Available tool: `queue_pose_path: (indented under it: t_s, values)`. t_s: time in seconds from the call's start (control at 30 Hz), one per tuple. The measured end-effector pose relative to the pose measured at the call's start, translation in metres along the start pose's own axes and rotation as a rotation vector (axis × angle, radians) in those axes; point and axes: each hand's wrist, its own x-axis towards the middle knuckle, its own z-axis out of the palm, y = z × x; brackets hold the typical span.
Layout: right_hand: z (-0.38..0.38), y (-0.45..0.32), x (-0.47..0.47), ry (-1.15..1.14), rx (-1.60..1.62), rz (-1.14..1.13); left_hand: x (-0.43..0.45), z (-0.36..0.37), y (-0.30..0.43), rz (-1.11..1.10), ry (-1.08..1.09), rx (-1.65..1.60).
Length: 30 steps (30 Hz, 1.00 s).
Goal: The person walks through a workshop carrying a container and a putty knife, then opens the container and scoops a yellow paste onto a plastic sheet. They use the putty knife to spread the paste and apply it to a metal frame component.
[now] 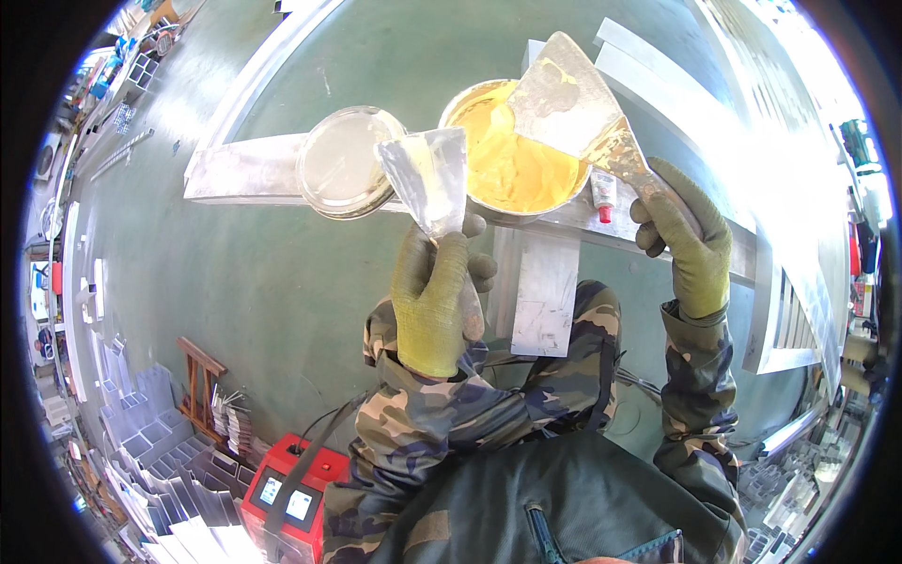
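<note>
Both hands wear olive-green work gloves. My left hand (433, 303) grips the handle of a putty knife (431, 176), its blade pointing up and smeared with grey and pale yellow. My right hand (687, 236) holds a wider putty knife (567, 99) by its handle; its stained blade is tilted up to the left, over the rim of an open can of yellow putty (521, 176). A round lid (349, 162) lies left of the can, partly behind the left blade. A small tube with a red cap (604, 196) lies between the can and my right hand.
The can and lid rest on a long metal beam (246, 169). A shorter metal piece (546, 292) extends from it towards my knees. Bright metal frames (782, 331) stand at right. A red machine with displays (292, 486) and metal profiles (176, 451) are at lower left.
</note>
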Motion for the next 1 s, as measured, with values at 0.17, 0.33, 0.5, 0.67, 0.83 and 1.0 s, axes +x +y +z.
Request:
queue_pose_path:
  t_s: [0.17,0.33,0.5,0.67,0.83,1.0]
  values:
    - [0.004,0.002,-0.004,0.01,-0.197,-0.242,-0.001,0.001,0.0,-0.053,-0.04,0.087]
    - [0.02,0.002,0.004,-0.075,-0.509,-0.485,0.003,-0.003,-0.01,0.004,0.042,0.085]
    - [0.024,0.004,-0.002,-0.156,-0.381,-0.335,0.001,-0.005,-0.007,0.001,-0.022,0.113]
    - [0.015,0.004,-0.002,-0.13,0.065,0.104,0.004,-0.012,-0.011,0.056,-0.045,0.112]
    - [0.002,0.001,-0.004,-0.077,0.12,0.159,0.0,-0.007,-0.003,-0.02,-0.064,0.084]
    - [0.01,0.002,-0.019,0.016,0.061,-0.064,0.0,-0.007,-0.007,0.012,-0.109,0.005]
